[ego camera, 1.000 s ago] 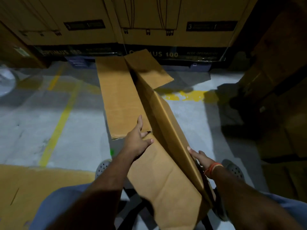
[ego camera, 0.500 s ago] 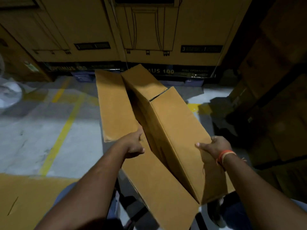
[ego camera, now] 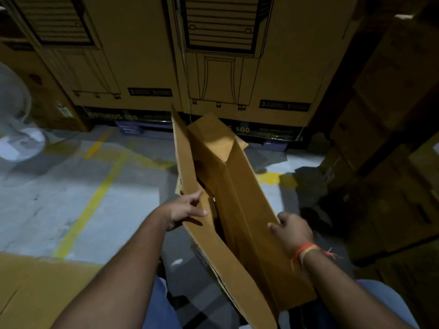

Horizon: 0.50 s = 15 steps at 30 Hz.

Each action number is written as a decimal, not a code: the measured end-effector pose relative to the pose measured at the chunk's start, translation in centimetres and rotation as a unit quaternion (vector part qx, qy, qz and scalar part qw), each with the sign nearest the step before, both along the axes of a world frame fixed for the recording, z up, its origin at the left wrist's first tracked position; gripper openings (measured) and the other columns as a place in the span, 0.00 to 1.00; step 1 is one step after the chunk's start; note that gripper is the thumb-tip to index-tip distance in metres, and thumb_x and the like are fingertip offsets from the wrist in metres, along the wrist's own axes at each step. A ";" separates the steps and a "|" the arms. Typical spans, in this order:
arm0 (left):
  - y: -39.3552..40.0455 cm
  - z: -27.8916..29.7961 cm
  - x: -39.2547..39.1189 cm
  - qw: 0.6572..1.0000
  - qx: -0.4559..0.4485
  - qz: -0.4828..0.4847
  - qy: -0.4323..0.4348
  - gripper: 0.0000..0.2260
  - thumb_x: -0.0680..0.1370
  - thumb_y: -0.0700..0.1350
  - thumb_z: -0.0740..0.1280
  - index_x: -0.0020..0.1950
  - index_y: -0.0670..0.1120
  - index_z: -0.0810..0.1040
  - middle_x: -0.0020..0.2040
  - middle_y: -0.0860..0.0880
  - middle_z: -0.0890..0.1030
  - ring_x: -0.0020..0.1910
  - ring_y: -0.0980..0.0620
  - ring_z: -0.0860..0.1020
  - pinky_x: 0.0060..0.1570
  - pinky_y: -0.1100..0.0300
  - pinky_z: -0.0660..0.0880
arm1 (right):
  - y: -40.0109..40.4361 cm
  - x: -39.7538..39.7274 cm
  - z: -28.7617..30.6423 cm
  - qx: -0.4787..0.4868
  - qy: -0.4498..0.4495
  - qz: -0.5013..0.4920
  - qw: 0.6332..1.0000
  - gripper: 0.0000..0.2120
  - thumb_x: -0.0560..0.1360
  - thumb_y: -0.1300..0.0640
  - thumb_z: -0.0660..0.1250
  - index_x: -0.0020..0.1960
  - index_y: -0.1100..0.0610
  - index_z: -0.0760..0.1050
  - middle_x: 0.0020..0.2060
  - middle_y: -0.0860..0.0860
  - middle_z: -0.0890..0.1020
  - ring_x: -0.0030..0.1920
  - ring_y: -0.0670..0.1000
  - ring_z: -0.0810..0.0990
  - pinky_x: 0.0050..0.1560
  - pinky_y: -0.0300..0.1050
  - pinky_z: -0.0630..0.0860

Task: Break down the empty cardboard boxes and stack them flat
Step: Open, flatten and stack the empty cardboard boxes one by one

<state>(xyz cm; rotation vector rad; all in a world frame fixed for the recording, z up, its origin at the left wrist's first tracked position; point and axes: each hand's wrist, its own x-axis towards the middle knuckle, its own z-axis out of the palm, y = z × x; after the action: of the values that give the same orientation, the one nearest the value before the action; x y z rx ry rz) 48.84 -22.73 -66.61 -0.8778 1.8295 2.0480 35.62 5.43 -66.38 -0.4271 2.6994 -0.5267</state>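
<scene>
A long box (ego camera: pixel 240 200) stands half-open between the hands, its long axis running straight away from the person toward stacked cartons (ego camera: pixel 133 55). The left hand (ego camera: pixel 184 211) touches the left panel, fingers relaxed; the right hand (ego camera: pixel 291 230) grips the right wall.

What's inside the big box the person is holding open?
Inside the cardboard box only its own brown walls and a folded flap at the far end show. The deep part beside the left hand is too dark to tell.

warehouse | stacked printed appliance cartons (ego camera: pixel 133 55) | concrete floor (ego camera: pixel 35 198) | yellow floor lines (ego camera: pixel 90 205)
</scene>
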 end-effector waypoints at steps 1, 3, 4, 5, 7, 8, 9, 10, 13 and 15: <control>0.5 -0.4 -0.6 1.000 0.011 0.025 0.002 0.39 0.78 0.37 0.72 0.84 0.48 0.55 0.82 0.45 0.58 0.75 0.43 0.66 0.57 0.52 0.80 | -0.3 0.8 0.2 0.003 0.012 0.026 1.000 0.17 0.76 0.49 0.71 0.37 0.57 0.69 0.32 0.51 0.76 0.43 0.58 0.81 0.38 0.44 0.66; 2.1 -0.9 -1.7 0.997 0.030 0.071 -0.002 0.39 0.76 0.45 0.74 0.83 0.51 0.58 0.82 0.49 0.59 0.78 0.44 0.63 0.71 0.44 0.69 | -1.1 2.9 0.1 0.003 0.038 0.064 0.997 0.16 0.76 0.50 0.69 0.37 0.55 0.66 0.33 0.50 0.75 0.45 0.59 0.81 0.38 0.45 0.66; 3.1 -1.2 -2.3 0.995 0.037 0.092 0.000 0.41 0.74 0.50 0.76 0.83 0.53 0.59 0.82 0.50 0.60 0.79 0.44 0.62 0.75 0.42 0.64 | -1.5 4.1 0.0 -0.003 0.050 0.078 0.996 0.14 0.76 0.50 0.68 0.38 0.55 0.67 0.35 0.51 0.77 0.46 0.59 0.82 0.40 0.46 0.67; 4.1 -1.4 -2.8 0.992 0.041 0.115 0.008 0.44 0.71 0.52 0.76 0.83 0.53 0.58 0.81 0.51 0.61 0.78 0.45 0.64 0.75 0.41 0.64 | -1.8 5.3 -0.1 -0.012 0.060 0.091 0.994 0.10 0.76 0.51 0.66 0.40 0.54 0.70 0.38 0.52 0.80 0.47 0.58 0.81 0.41 0.46 0.69; 6.2 -1.8 -3.6 0.984 0.032 0.170 0.043 0.44 0.74 0.51 0.77 0.83 0.53 0.55 0.79 0.51 0.65 0.72 0.49 0.70 0.71 0.47 0.70 | -2.3 7.0 -0.3 -0.025 0.071 0.115 0.990 0.06 0.75 0.52 0.64 0.44 0.54 0.74 0.44 0.53 0.83 0.48 0.59 0.81 0.45 0.47 0.72; 6.9 -2.1 -3.9 0.978 0.013 0.197 0.062 0.44 0.75 0.50 0.77 0.84 0.54 0.53 0.78 0.51 0.66 0.69 0.51 0.71 0.70 0.51 0.71 | -2.4 7.5 -0.4 -0.028 0.078 0.125 0.989 0.05 0.75 0.53 0.63 0.45 0.54 0.75 0.45 0.54 0.83 0.48 0.59 0.81 0.45 0.48 0.72; 7.3 -2.5 -4.2 0.973 -0.013 0.217 0.076 0.45 0.75 0.50 0.77 0.84 0.55 0.51 0.78 0.51 0.67 0.68 0.53 0.72 0.70 0.53 0.71 | -2.5 7.7 -0.4 -0.028 0.087 0.137 0.986 0.05 0.75 0.54 0.62 0.45 0.54 0.75 0.46 0.53 0.82 0.48 0.58 0.80 0.46 0.48 0.73; 7.4 -2.7 -4.4 0.969 -0.037 0.231 0.083 0.49 0.73 0.52 0.78 0.84 0.57 0.48 0.78 0.51 0.67 0.68 0.53 0.72 0.70 0.53 0.71 | -2.6 7.8 -0.3 -0.026 0.093 0.147 0.984 0.04 0.75 0.55 0.62 0.46 0.53 0.75 0.46 0.53 0.82 0.48 0.58 0.80 0.45 0.48 0.73; 7.3 -2.8 -5.1 0.969 -0.107 0.208 0.083 0.56 0.66 0.60 0.79 0.80 0.67 0.41 0.79 0.55 0.66 0.72 0.52 0.70 0.72 0.49 0.70 | -2.7 8.1 0.4 -0.021 0.110 0.173 0.979 0.05 0.73 0.57 0.63 0.47 0.52 0.77 0.46 0.52 0.81 0.46 0.57 0.80 0.40 0.46 0.69; 7.7 -2.2 -5.4 0.969 -0.147 0.171 0.105 0.54 0.70 0.54 0.78 0.79 0.70 0.39 0.77 0.63 0.63 0.70 0.54 0.71 0.68 0.51 0.73 | -2.5 8.7 0.5 -0.011 0.120 0.182 0.976 0.05 0.70 0.58 0.65 0.44 0.52 0.78 0.41 0.51 0.81 0.41 0.57 0.80 0.36 0.43 0.65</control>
<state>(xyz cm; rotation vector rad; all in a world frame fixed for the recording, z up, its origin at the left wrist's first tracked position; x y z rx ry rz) 43.49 -15.05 -68.78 -1.1631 2.2773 2.1694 44.28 2.90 -65.85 -1.0266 2.7414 -0.4196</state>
